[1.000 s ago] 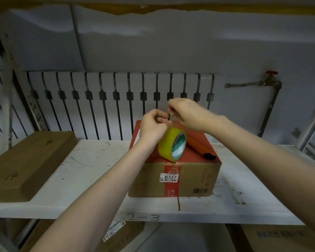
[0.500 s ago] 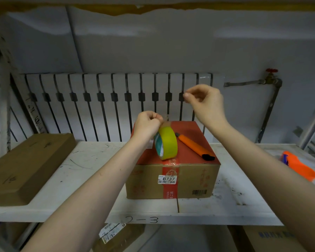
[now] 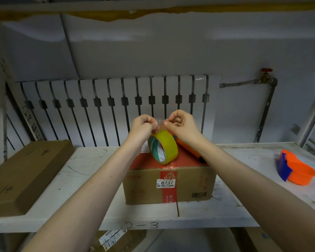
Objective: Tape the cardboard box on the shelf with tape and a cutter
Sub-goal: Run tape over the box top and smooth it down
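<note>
A cardboard box with a red top and a white "8737" label stands mid-shelf. Above its top hangs a yellow tape roll, tilted, held from above by my left hand. My right hand sits close beside the left and pinches the clear loose tape end between the two hands. An orange cutter lies on the box top, partly hidden behind my right wrist.
A flat brown box lies at the shelf's left. An orange and blue tape dispenser rests at the right. The white shelf is marked "2-3" on its front edge. A radiator and a pipe with a red valve stand behind.
My right hand, raised away to the right half a second ago, has come back to the left hand and pinches the tape end. The roll has turned slightly.
</note>
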Tool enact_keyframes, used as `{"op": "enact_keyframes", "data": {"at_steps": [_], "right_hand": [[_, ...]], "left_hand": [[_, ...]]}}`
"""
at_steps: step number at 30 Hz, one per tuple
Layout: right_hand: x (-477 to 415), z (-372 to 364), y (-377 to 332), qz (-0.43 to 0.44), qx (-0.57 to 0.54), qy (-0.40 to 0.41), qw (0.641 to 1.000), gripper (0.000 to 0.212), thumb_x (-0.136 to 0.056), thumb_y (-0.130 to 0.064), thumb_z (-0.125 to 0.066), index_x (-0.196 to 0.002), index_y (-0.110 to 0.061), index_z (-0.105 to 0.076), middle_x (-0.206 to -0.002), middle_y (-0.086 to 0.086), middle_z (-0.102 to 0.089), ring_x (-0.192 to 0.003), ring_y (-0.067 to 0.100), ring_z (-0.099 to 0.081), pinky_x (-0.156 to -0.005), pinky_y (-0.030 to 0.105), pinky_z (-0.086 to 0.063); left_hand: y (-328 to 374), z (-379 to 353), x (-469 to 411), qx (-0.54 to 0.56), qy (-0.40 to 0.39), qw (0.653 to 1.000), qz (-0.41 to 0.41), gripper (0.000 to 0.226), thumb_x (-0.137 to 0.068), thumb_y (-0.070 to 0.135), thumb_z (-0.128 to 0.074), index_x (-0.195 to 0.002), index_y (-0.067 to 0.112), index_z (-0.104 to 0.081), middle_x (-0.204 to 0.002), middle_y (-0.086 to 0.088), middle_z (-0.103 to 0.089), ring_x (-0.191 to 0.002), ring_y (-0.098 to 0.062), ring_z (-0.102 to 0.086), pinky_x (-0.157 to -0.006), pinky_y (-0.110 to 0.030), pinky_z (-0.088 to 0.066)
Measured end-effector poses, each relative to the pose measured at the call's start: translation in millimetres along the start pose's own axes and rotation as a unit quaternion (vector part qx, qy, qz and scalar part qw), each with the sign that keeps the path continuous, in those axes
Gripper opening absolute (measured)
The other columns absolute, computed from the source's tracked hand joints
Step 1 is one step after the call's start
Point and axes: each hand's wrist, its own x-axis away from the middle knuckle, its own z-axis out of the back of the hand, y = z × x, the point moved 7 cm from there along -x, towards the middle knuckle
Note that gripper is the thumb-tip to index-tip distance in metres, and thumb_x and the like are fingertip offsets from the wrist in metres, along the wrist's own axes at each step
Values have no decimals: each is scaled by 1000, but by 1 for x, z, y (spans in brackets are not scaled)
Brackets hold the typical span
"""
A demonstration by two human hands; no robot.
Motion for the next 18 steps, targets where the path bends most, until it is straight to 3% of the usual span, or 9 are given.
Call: {"op": "enact_keyframes", "data": {"at_steps": [4,7,13,18], "right_hand": [[1,-1,2,9,-19,14,1000,19,-81,-9,-70,-76,-19,-54,-69,5,-58,-62,17,-51,-68,36,-51],[3,2,0,21,-22,35,999,19,-82,-10,-70,-76,-19,-54,-65,-1,-55,-62,17,-52,-67,34,-50],[8,-1,-10,58,12,36,998,9,-81,-11,-70,-82,-14,-62,-75,4,-63,-67,12,-56,-67,24,-52],[11,-1,-12,70,42,38,996,6,-83,-16,-68,-89,-14,-67,-82,0,-67,-78,14,-62,-74,25,-54]], "left_hand": [[-2,3,0,-7,12,1000,12,20,-85,-2,-51,-71,12,-53,-80,-10,-58,-68,-14,-52,-41,-5,-38],[-3,7,-2,0,45,999,8,23,-83,-2,-54,-66,13,-56,-79,-9,-61,-74,-19,-56,-54,-15,-45],[-2,15,-3,8,85,996,0,25,-82,5,-59,-58,12,-55,-66,-7,-59,-67,-18,-57,-73,-34,-49],[-4,18,-2,-19,98,995,8,22,-77,10,-62,-56,16,-59,-65,-4,-63,-77,-24,-63,-87,-46,-54]]}}
